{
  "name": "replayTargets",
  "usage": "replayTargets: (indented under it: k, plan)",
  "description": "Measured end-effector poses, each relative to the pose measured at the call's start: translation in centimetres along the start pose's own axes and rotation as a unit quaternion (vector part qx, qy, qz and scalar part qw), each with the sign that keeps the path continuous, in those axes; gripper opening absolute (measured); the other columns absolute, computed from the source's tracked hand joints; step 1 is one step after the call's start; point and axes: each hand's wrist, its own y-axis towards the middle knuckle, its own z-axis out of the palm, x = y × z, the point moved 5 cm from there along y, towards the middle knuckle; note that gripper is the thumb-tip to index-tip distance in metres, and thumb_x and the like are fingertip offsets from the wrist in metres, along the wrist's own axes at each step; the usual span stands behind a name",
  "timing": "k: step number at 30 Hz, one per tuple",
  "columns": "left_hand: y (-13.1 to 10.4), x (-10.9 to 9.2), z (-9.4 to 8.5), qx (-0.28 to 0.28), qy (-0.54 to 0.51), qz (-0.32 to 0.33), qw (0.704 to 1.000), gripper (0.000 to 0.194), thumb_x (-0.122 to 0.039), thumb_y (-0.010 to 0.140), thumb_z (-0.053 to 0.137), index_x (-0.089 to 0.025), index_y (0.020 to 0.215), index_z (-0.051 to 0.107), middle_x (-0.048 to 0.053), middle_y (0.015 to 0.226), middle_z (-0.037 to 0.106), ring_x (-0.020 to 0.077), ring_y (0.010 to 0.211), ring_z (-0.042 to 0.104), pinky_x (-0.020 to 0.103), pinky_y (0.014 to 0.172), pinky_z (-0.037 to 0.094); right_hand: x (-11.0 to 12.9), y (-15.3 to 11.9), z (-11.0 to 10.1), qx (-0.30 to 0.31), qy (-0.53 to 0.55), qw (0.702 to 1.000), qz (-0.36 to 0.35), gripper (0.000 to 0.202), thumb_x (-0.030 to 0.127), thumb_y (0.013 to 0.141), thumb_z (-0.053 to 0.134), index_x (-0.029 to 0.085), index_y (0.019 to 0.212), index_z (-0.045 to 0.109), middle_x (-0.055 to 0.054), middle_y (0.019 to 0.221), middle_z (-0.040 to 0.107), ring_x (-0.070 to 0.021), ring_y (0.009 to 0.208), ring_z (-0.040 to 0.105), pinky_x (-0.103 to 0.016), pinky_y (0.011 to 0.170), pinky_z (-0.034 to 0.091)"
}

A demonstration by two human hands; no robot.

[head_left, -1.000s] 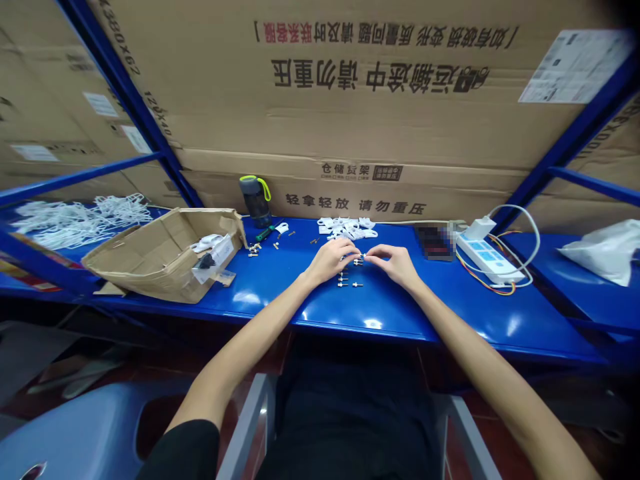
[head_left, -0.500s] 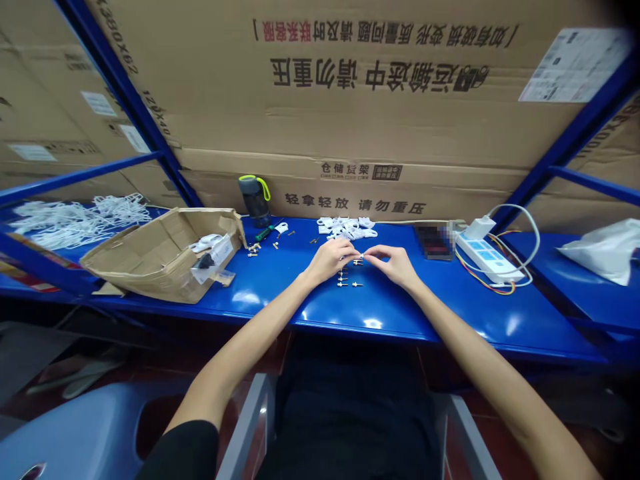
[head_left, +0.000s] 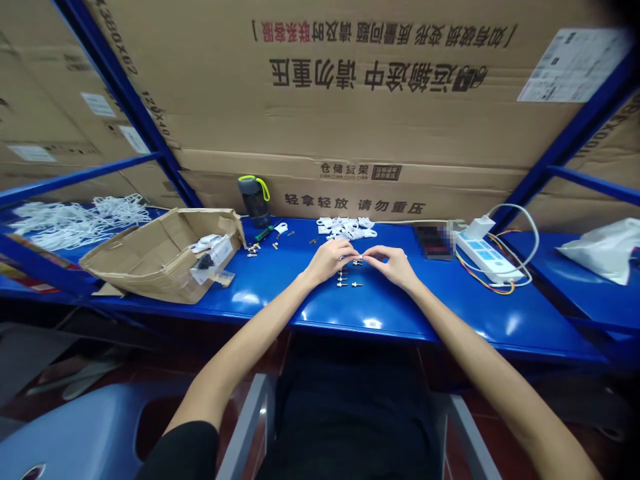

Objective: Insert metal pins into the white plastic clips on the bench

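Observation:
Over the blue tabletop, my left hand (head_left: 332,260) and my right hand (head_left: 391,265) meet fingertip to fingertip. Between them they pinch a small pale piece (head_left: 361,257), mostly hidden by the fingers; its exact kind is too small to make out. Just below the fingertips lie several small screw-like pieces with pale collars, among them one at the front right (head_left: 357,285) and one at the front left (head_left: 342,285). Behind the hands is a heap of flat white plastic parts (head_left: 350,231).
An open cardboard box (head_left: 150,267) stands left, near a dark bottle (head_left: 255,203), a green-handled screwdriver (head_left: 264,233) and loose brass-coloured bits (head_left: 253,250). On the right are a dark blurred object (head_left: 433,241) and a white power strip (head_left: 490,260) with cables. Cardboard (head_left: 310,133) walls the back.
Both hands stay almost in place, still pinching at the same spot. The right fingers have shifted very slightly; the pieces on the tabletop have not moved.

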Motion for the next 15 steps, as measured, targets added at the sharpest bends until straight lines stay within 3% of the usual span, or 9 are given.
replayTargets:
  k: [15]
  plan:
    - [0.04,0.13,-0.12,0.029,0.002,-0.009,1.0,0.031,-0.041,0.112,0.059,-0.021,0.108,0.082,0.008,0.104,0.078,0.0219,0.1,0.071,0.037,0.091,0.054,0.26,0.07,-0.22,0.003,-0.037,0.999,-0.022,0.039,0.061,0.1,0.068,0.026,0.093,0.083,-0.007,0.097,0.084,-0.0249,0.08,0.073,-0.04,0.075,0.057]
